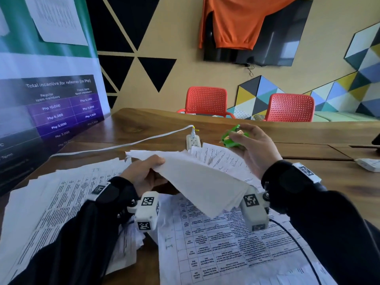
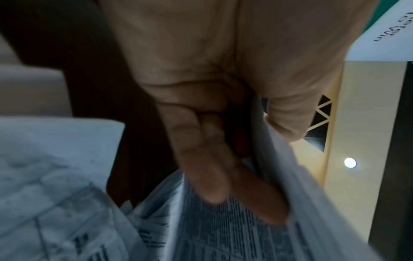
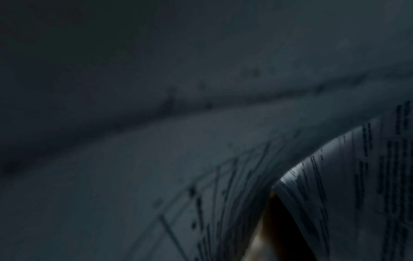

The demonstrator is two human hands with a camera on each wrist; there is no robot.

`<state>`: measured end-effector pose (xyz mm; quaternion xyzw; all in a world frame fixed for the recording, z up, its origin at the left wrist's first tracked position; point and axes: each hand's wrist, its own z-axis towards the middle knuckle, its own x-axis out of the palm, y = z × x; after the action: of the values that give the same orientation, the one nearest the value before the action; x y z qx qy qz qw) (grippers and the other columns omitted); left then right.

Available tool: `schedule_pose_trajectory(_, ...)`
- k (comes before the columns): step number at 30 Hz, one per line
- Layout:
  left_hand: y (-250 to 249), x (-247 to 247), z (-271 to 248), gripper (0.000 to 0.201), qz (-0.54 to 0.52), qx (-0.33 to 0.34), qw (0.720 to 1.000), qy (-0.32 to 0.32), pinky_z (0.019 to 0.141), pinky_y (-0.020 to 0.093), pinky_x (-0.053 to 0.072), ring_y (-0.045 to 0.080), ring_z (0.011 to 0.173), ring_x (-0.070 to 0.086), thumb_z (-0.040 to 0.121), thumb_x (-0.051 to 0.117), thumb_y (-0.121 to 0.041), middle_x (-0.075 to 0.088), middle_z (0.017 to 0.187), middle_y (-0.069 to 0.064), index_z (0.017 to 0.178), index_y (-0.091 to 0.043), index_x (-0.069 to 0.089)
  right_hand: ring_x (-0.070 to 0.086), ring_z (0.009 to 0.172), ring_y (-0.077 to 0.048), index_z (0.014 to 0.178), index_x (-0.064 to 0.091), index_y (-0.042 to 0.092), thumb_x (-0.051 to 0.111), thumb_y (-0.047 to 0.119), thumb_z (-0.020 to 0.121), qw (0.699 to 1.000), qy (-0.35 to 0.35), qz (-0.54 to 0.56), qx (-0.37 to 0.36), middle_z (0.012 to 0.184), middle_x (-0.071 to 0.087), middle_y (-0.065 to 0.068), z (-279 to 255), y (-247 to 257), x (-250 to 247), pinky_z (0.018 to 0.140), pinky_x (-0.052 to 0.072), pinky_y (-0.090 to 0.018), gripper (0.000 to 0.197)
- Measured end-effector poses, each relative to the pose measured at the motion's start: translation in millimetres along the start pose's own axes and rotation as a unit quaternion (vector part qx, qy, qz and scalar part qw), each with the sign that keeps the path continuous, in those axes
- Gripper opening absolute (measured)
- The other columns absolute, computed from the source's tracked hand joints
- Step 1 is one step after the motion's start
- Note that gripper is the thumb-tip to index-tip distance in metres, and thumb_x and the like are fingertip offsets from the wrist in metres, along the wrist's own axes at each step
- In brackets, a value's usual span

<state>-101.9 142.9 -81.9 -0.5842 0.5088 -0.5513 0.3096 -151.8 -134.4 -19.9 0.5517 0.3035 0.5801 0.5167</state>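
Our left hand (image 1: 144, 175) is pinching white printed sheets (image 1: 197, 177), right hand (image 1: 257, 149) clasping a green plastic tool (image 1: 227, 140); we're steadying the corner.

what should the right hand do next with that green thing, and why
Probably bring the green staple remover in the right hand across to the lifted sheaf of papers, near the edge the left hand pinches. The sheaf is raised off the loose sheets on the table, while the tool hangs clear of it. No staple shows, so the exact spot is a guess.
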Motion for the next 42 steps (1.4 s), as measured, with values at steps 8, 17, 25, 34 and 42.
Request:
schedule_pose_trajectory(8, -15.4, -26.8, -17.5, 0.017, 0.205, -0.108, 0.973, -0.002, 0.051, 0.033, 0.050, 0.030, 0.048, 0.055, 0.085, 0.062, -0.010, 0.048, 0.068, 0.016, 0.087, -0.005, 0.047, 0.074, 0.086, -0.036, 0.105, 0.059, 0.018, 0.071, 0.021, 0.088, 0.983, 0.093, -0.160, -0.002, 0.094, 0.071, -0.015, -20.7, 6.5, 31.7, 0.060, 0.057, -0.036, 0.021)
schedule_pose_trajectory(17, 5.3, -39.3, 19.0, 0.040, 0.285, 0.043, 0.954, -0.085, 0.099, 0.045, 0.052, 0.030, 0.099, 0.070, 0.063, 0.083, -0.028, 0.075, 0.107, 0.009, 0.097, -0.010, 0.074, 0.073, 0.094, -0.023, 0.111, 0.054, 0.015, 0.074, -0.010, 0.079, 0.947, 0.161, -0.279, -0.005, 0.106, 0.070, -0.013, -25.3, 23.4, 43.3, 0.082, 0.060, -0.038, 0.045)
schedule_pose_trajectory(25, 12.0, 6.8, -4.4, 0.027, 0.293, 0.089, 0.952, -0.005, 0.078, 0.031, 0.050, 0.019, 0.079, 0.068, 0.081, 0.082, -0.032, 0.079, 0.093, 0.008, 0.091, -0.007, 0.079, 0.063, 0.074, -0.017, 0.100, 0.059, 0.020, 0.088, 0.031, 0.072, 0.882, 0.151, -0.446, -0.006, 0.098, 0.067, -0.006, -20.5, -16.2, 56.0, 0.067, 0.057, -0.031, 0.043)
schedule_pose_trajectory(34, 23.7, 11.4, -5.9, 0.016, 0.119, -0.022, 0.991, 0.055, 0.058, 0.036, 0.057, 0.025, 0.061, 0.067, 0.099, 0.059, -0.016, 0.072, 0.081, 0.013, 0.100, -0.005, 0.070, 0.055, 0.076, -0.017, 0.098, 0.063, 0.021, 0.053, 0.043, 0.100, 0.803, 0.221, -0.554, -0.011, 0.085, 0.060, 0.005, -2.7, -48.9, 58.7, 0.065, 0.048, -0.030, 0.024)
schedule_pose_trajectory(42, 34.3, 14.6, -6.8, 0.018, 0.054, -0.023, 0.997, 0.051, 0.042, 0.024, 0.048, 0.021, 0.053, 0.061, 0.098, 0.059, -0.017, 0.069, 0.074, 0.012, 0.093, -0.006, 0.072, 0.056, 0.085, -0.017, 0.105, 0.058, 0.036, 0.071, 0.031, 0.084, 0.723, 0.276, -0.631, -0.063, 0.095, 0.062, 0.007, 14.1, -49.4, 59.7, 0.071, 0.046, -0.027, 0.024)
